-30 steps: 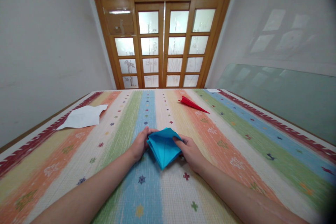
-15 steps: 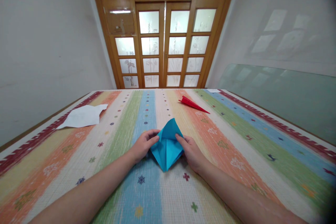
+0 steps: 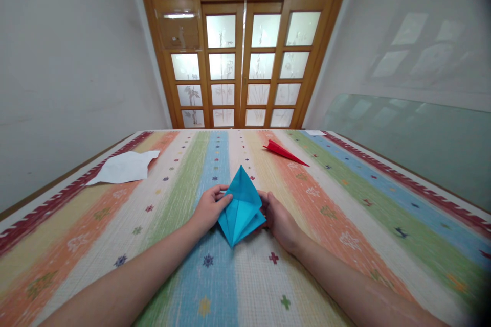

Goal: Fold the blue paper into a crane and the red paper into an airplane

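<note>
A folded sheet of blue origami paper (image 3: 241,204) is held above the striped cloth, shaped like a kite with a point at top and bottom. A crease runs across its middle, and layered flaps stand apart at its lower right. My left hand (image 3: 210,208) pinches its left edge, thumb on the front face and fingers behind. At the right edge, my right hand (image 3: 280,219) has its thumb raised off the paper; its fingers are loosely curved and reach partly behind the sheet, where their tips are hidden.
Farther back on the cloth (image 3: 192,286) lies a narrow red folded paper piece (image 3: 284,152). A white sheet of paper (image 3: 125,167) rests at the left. Another small white paper (image 3: 314,133) is at the far edge. Wooden doors (image 3: 245,61) stand beyond the table.
The blue paper has turned so that its top point stands upright and its bottom point has shifted left. My right thumb has come off its front face. The upper flap now lies flatter.
</note>
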`<state>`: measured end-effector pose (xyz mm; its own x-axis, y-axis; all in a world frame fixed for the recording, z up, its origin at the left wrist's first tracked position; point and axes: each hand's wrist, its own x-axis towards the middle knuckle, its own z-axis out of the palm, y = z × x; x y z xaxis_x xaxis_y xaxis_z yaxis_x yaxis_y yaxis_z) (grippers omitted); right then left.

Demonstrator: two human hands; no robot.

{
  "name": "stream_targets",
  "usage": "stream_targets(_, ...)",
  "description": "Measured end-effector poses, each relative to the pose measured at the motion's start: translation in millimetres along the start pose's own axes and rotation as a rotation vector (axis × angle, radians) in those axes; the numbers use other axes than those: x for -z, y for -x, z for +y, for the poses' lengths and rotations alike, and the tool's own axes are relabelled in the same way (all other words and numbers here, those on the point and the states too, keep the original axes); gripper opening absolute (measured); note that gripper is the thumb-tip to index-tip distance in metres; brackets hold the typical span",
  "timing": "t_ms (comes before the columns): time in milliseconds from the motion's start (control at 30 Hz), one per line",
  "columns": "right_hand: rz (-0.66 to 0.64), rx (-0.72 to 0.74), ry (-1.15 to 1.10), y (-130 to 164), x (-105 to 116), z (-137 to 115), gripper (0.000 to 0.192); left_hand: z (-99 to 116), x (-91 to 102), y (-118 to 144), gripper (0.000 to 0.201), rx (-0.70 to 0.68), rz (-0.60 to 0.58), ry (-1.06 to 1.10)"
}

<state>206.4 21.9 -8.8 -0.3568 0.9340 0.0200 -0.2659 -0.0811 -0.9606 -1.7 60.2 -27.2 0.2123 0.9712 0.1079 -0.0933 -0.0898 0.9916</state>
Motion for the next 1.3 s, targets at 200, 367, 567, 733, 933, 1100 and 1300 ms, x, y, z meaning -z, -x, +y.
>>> stream_targets(200, 0.086, -0.002, 0.143, 0.6, 1.4, 1.5, 0.050, -1.2, 2.4, -0.1, 0.054, -0.006, 0.008, -0.040)
stream_targets(367, 0.089, 0.053, 0.192, -2.3, 3.4, 4.3, 0.042, 1.7, 0.1, 1.4, 0.052, -0.005, 0.008, -0.123)
stream_targets(567, 0.071, 0.101, 0.133, -6.8, 6.7, 13.4, 0.042, 6.7, -2.7, 4.9, 0.054, 0.005, -0.033, -0.086)
stream_targets(733, 0.090, 0.096, 0.140, -6.6, 7.1, 14.4, 0.046, 9.4, -3.7, 7.8, 0.062, 0.028, -0.062, -0.075)
stream_targets(933, 0.085, 0.086, 0.185, -4.9, 4.3, 10.0, 0.051, 14.6, -7.3, 9.6, 0.046, 0.039, -0.207, -0.032)
stream_targets(1100, 0.055, 0.092, 0.283, -2.4, 1.8, 9.4, 0.051, 18.9, -6.6, 10.2, 0.031, 0.004, -0.244, -0.237)
stream_targets(1300, 0.031, 0.086, 0.337, 0.9, -2.1, 2.4, 0.054, 17.7, -6.0, 9.2, 0.029, -0.030, -0.218, -0.241)
